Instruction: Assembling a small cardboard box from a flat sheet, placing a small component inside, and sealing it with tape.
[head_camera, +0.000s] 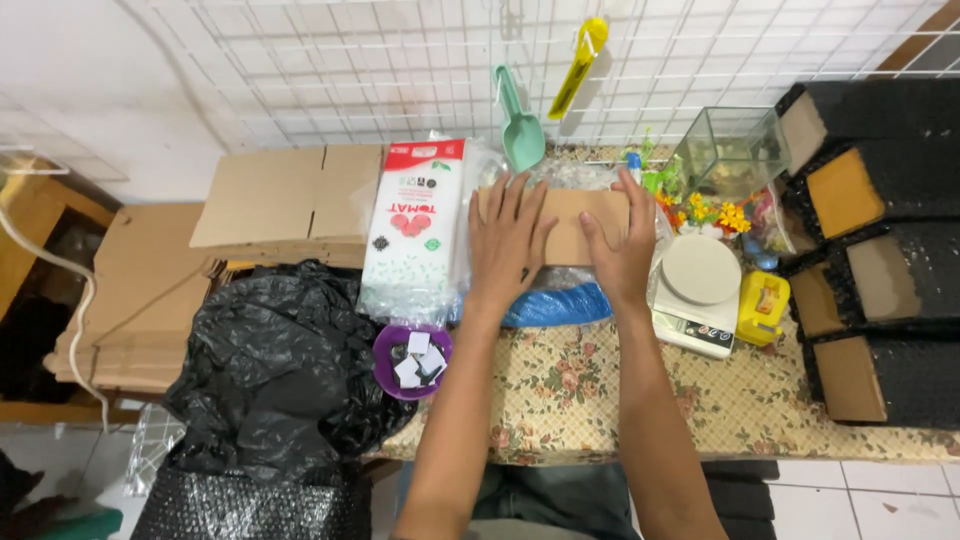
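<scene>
A small brown cardboard box (572, 232) lies at the back of the table, on clear plastic bags. My left hand (508, 240) rests flat on its left part with the fingers spread. My right hand (622, 245) presses on its right end, fingers extended over the top. Just below the box lies a blue bundle (558, 306). Neither hand lifts the box; both press on it.
A white and red seed packet (413, 225) lies left of the box. Nearby sit a purple bowl (411, 360) with small pieces, a white kitchen scale (698, 288), a yellow item (763, 305), a glass tank (730, 150), a black plastic bag (275, 365), flat cardboard (285, 195) and black trays (880, 250).
</scene>
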